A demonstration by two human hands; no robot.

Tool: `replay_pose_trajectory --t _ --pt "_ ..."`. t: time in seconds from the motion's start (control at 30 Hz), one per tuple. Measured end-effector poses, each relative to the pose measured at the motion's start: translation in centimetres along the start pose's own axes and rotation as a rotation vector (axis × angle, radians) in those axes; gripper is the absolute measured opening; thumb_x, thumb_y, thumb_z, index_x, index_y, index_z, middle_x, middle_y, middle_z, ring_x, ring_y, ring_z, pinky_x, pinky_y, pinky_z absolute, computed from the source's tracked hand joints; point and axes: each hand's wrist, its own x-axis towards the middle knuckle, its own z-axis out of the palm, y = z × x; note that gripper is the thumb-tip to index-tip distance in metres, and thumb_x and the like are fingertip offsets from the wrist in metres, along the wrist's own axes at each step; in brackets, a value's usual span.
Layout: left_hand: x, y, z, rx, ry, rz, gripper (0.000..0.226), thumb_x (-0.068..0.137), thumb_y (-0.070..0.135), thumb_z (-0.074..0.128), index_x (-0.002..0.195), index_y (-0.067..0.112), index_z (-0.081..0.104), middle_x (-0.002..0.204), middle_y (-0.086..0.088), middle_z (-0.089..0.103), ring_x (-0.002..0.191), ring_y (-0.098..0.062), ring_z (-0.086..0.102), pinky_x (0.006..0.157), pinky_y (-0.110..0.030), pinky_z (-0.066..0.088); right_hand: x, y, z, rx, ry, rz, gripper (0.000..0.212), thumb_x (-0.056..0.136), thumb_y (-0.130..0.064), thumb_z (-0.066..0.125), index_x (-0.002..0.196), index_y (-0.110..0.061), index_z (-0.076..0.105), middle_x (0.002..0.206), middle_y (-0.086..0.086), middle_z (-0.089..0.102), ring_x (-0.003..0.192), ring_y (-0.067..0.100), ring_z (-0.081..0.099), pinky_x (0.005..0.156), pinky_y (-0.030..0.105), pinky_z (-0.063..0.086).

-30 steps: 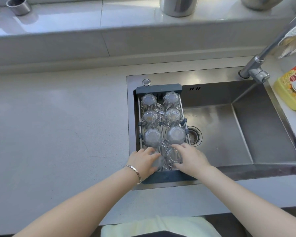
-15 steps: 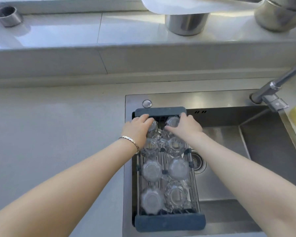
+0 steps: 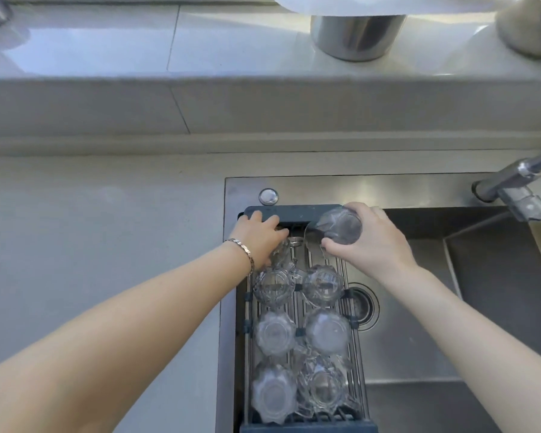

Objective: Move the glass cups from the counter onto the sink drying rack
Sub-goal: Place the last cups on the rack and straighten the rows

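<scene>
A dark-framed drying rack (image 3: 294, 211) spans the left side of the steel sink (image 3: 419, 307). Several clear glass cups stand upside down on it in two rows, such as one (image 3: 274, 285) and its neighbour (image 3: 323, 284). My right hand (image 3: 369, 242) grips a glass cup (image 3: 339, 225), tilted and lifted above the rack's far right corner. My left hand (image 3: 261, 237) is closed over another glass cup (image 3: 280, 253) at the rack's far left end; most of that cup is hidden under the fingers.
The pale counter (image 3: 107, 245) stretches to the left of the sink. A faucet (image 3: 512, 179) reaches in from the right. A steel pot (image 3: 356, 35) stands on the windowsill behind. The sink drain (image 3: 363, 307) lies right of the rack.
Both hands went from the rack's near end to its far end. My right hand has now lifted and tilted the far right cup; the left has closed over the far left cup.
</scene>
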Motion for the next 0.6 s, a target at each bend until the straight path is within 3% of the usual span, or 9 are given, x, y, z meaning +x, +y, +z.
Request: replay_pose_trajectory --t 0.13,0.27,0.37,0.47,0.6 --pt "-0.3 1.1 0.0 -0.099 -0.011 -0.130 0.068 0.082 0.037 0.064 0.138 0.017 0.031 0.137 -0.013 0.035 0.116 -0.035 0.042 0.087 -0.039 0.046 -0.2 -0.3 -0.7 -0.068 -0.175 -0.225 0.069 0.061 -0.039 0.075 0.123 -0.034 0.046 0.116 -0.005 0.052 0.102 0.020 0.056 0.078 0.029 0.043" --pt "-0.3 1.2 0.3 -0.123 0.023 -0.146 0.075 0.077 0.032 0.069 0.138 0.013 0.029 0.139 -0.014 0.028 0.114 -0.034 0.043 0.087 -0.038 0.046 1.0 -0.6 0.4 -0.274 -0.257 -0.399 0.079 0.062 -0.023 0.076 0.131 -0.023 0.038 0.130 -0.002 0.050 0.114 0.022 0.051 0.089 0.035 0.047" --pt "-0.4 1.0 0.7 -0.151 0.036 -0.155 0.077 0.079 0.032 0.068 0.140 0.013 0.025 0.139 -0.011 0.029 0.114 -0.033 0.042 0.085 -0.037 0.046 2.1 -0.6 1.5 -0.317 -0.306 -0.417 0.072 0.063 -0.012 0.075 0.127 -0.021 0.042 0.129 0.000 0.047 0.111 0.024 0.051 0.087 0.037 0.047" --pt "-0.4 0.9 1.4 -0.195 0.060 -0.172 0.079 0.081 0.031 0.066 0.143 0.015 0.019 0.141 -0.011 0.028 0.116 -0.034 0.040 0.086 -0.038 0.047 3.0 -0.6 2.8 -0.304 -0.359 -0.384 0.074 0.063 -0.010 0.076 0.129 -0.025 0.043 0.121 0.004 0.037 0.090 0.025 0.052 0.070 0.032 0.047" --pt "-0.2 0.7 1.7 -0.222 0.077 -0.164 0.080 0.082 0.030 0.066 0.144 0.016 0.017 0.142 -0.011 0.027 0.118 -0.034 0.038 0.089 -0.039 0.047 3.3 0.6 4.1 -0.368 -0.324 -0.385 0.077 0.069 -0.010 0.075 0.135 -0.027 0.039 0.122 0.005 0.042 0.112 0.024 0.036 0.087 0.038 0.045"
